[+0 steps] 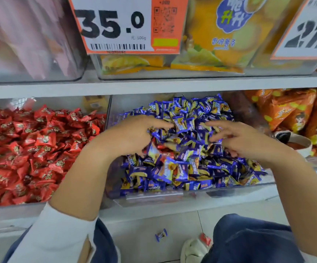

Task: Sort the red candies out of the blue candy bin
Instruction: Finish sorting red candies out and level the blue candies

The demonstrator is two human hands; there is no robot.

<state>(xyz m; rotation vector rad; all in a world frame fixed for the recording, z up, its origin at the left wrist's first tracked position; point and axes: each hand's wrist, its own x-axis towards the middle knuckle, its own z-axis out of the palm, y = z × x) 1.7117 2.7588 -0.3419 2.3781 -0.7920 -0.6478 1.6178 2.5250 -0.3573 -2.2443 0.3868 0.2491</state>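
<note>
A clear bin in the middle of the lower shelf is heaped with blue-wrapped candies. Bits of red wrapper show among them under my left fingers. My left hand lies on the left side of the heap, forefinger stretched right, other fingers dug into the candies. My right hand rests on the right side of the heap with fingers spread, nothing clearly held. The bin to the left is full of red candies.
Orange snack bags fill the bin to the right, with a scoop lying in it. A shelf above carries yellow packs and price signs. One blue candy and one red candy lie on the floor by my knees.
</note>
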